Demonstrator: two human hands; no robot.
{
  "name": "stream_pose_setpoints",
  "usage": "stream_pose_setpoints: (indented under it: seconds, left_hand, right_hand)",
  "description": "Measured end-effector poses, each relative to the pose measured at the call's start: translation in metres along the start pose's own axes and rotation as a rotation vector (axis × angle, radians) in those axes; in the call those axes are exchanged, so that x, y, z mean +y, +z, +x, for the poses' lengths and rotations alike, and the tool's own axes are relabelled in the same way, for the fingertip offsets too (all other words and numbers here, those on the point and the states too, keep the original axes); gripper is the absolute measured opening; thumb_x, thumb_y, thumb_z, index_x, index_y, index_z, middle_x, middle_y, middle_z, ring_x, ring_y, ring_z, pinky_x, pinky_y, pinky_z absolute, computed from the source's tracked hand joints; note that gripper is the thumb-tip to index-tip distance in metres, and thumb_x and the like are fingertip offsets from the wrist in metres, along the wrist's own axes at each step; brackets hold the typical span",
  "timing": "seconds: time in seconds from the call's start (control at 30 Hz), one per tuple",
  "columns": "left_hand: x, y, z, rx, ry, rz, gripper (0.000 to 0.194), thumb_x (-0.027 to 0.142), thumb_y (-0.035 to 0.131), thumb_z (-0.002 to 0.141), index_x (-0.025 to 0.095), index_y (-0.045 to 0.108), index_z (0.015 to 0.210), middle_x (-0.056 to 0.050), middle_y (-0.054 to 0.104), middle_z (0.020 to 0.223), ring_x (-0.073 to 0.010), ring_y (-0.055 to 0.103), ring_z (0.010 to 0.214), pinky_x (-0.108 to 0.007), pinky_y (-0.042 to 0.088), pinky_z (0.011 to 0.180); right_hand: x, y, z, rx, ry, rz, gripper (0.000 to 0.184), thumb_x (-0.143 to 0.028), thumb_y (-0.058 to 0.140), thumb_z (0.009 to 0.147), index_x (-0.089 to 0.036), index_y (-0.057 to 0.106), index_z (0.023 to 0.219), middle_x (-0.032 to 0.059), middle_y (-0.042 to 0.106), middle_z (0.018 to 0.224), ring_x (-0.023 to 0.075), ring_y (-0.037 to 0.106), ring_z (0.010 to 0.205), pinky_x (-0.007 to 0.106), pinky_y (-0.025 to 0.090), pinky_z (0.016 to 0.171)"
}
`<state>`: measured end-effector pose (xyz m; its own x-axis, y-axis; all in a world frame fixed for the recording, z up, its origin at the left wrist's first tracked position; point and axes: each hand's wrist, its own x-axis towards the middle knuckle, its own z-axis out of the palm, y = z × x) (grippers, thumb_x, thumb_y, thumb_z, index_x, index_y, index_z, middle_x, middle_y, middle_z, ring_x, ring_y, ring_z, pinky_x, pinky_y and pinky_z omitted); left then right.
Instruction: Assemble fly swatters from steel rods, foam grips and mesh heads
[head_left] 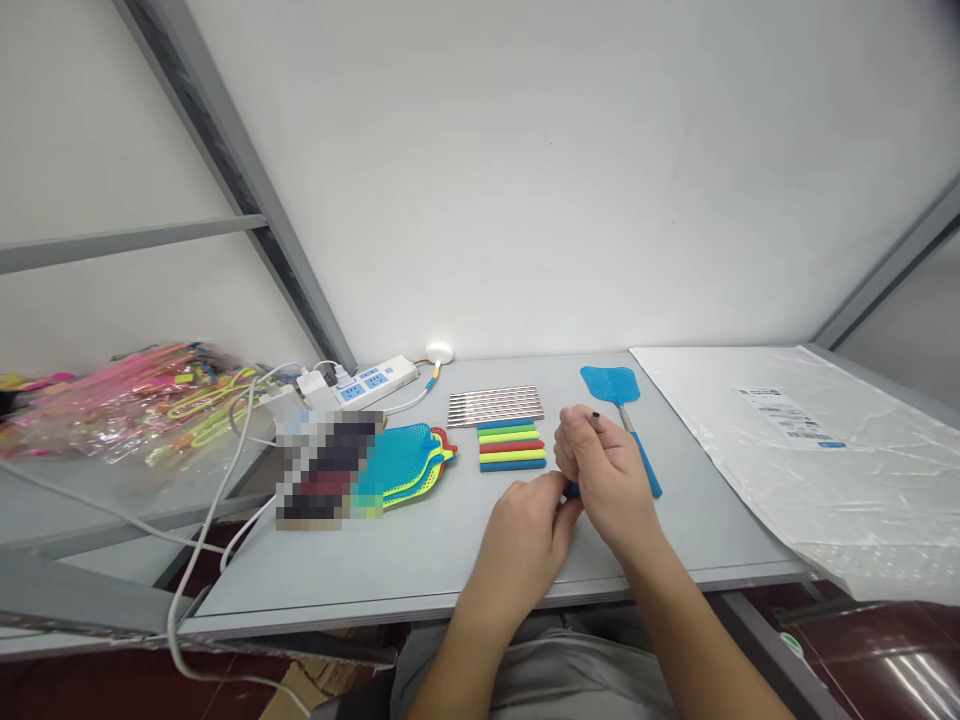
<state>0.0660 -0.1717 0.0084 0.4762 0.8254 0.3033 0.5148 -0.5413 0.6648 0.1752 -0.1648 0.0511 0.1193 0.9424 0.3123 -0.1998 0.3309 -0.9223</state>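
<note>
Over the front of the table, my left hand (529,525) is closed on a blue handle (572,490), only a bit of which shows between my hands. Touching it, my right hand (607,470) is a fist around a thin rod; a small dark end (595,418) pokes out at the top and the remainder is hidden. Loose coloured handles (512,452) lie in a row left of my hands, with several shiny metal rods (495,405) behind them. A blue fly swatter (611,384) lies beyond my right hand. Stacked perforated swatter heads (409,462) rest farther left.
A power strip (377,382) with plugs and white cables sits at the back left, near a round white device (439,353). A pixelated patch (330,475) covers something at left. White bubble packaging (795,430) covers the right side. Bagged colourful items (142,410) lie beyond the left frame.
</note>
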Motion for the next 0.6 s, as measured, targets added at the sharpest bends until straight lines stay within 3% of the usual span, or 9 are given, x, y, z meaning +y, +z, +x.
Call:
stream_pose_setpoints:
  seconds: [0.43, 0.6]
  left_hand:
    - [-0.001, 0.0, 0.001, -0.014, -0.007, -0.116, 0.014, 0.018, 0.045, 0.095, 0.02, 0.059, 0.093, -0.003, 0.066, 0.085, -0.0177, 0.058, 0.073, -0.026, 0.038, 0.064]
    - [-0.003, -0.003, 0.0, -0.012, -0.003, -0.115, 0.016, 0.018, 0.047, 0.094, 0.02, 0.058, 0.083, -0.001, 0.065, 0.077, -0.0156, 0.056, 0.067, -0.025, 0.035, 0.061]
  right_hand:
    - [0.011, -0.011, -0.005, -0.079, 0.006, -0.087, 0.042, -0.049, 0.049, 0.097, -0.022, 0.034, 0.068, -0.0066, 0.027, 0.061, 0.0101, 0.026, 0.055, 0.027, 0.022, 0.051]
    - [0.009, -0.013, -0.008, -0.137, 0.008, -0.133, 0.043, -0.05, 0.046, 0.098, -0.022, 0.034, 0.068, -0.0062, 0.028, 0.062, 0.0103, 0.026, 0.056, 0.028, 0.023, 0.051]
